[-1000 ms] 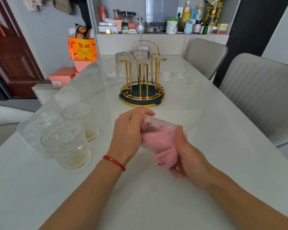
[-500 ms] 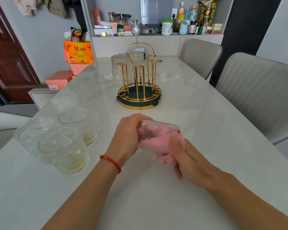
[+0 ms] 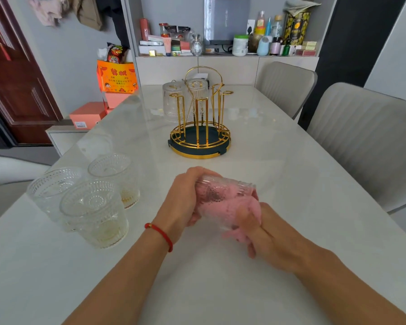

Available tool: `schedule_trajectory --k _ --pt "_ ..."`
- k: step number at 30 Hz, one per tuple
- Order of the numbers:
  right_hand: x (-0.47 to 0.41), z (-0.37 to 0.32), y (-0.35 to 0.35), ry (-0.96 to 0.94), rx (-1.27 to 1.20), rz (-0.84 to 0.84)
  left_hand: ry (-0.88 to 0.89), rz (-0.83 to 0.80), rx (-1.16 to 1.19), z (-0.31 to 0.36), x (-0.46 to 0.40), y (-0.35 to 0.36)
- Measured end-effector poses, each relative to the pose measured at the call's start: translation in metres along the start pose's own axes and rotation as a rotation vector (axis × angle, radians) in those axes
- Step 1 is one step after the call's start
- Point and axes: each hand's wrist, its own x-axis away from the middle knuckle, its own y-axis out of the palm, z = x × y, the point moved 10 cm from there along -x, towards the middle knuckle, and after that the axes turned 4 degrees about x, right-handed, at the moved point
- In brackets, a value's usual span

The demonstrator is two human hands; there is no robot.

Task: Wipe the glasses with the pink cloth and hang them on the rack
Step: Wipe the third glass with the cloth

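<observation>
A pale marble dining table (image 3: 291, 172) fills a cluttered room, with a gold wire rack (image 3: 199, 127) standing at its middle. Nearer the person than the rack, the left hand (image 3: 185, 200) grips a beaded glass tumbler (image 3: 223, 195) by its base, tipped on its side just above the tabletop. The right hand (image 3: 265, 233) pinches the pink cloth (image 3: 242, 212), which is stuffed into the tumbler's mouth. The glass looks rigid, breakable and probably slippery, so a wrap around its wall seems safest. Both forearms reach forward, wrists angled inward. Three unwiped tumblers (image 3: 92, 198) wait to the rack's near left.
</observation>
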Motion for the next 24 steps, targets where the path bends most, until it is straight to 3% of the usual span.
schedule_trajectory --k 2,5,7,8,10,11,14,16,17,19,22,24 --pt "0.000 0.013 0.006 0.192 -0.201 0.038 0.284 0.071 0.019 0.024 0.002 -0.010" --pt "0.007 0.020 0.032 0.467 -0.878 -0.087 0.817 0.087 -0.094 0.057 0.027 -0.020" --pt "0.009 0.003 0.039 0.517 -1.157 -0.178 1.033 0.065 -0.215 0.065 0.043 -0.016" --pt "0.009 -0.001 0.037 0.511 -1.185 -0.181 1.074 0.055 -0.249 0.067 0.047 -0.012" --pt "0.004 0.003 0.023 0.460 -1.040 -0.115 0.961 0.005 -0.185 0.064 0.036 -0.010" --pt "0.001 0.007 0.013 0.387 -0.838 -0.083 0.771 -0.037 -0.090 0.056 0.023 -0.008" --pt "-0.003 -0.004 -0.011 0.059 0.073 0.000 0.070 -0.062 0.032 0.001 -0.003 0.001" --pt "-0.001 -0.003 -0.004 -0.032 0.309 -0.060 -0.066 0.037 -0.047 -0.013 -0.005 -0.002" --pt "-0.002 -0.001 -0.001 -0.017 0.206 -0.055 0.011 0.107 -0.079 -0.008 -0.006 -0.007" --pt "-0.003 0.005 0.002 0.131 -0.140 -0.026 0.328 0.180 -0.079 0.016 0.000 -0.014" --pt "0.006 0.027 0.025 0.516 -0.815 -0.093 0.804 0.179 -0.138 0.051 0.027 -0.022" --pt "0.007 0.024 0.032 0.588 -1.137 -0.142 0.987 0.132 -0.251 0.064 0.039 -0.016"
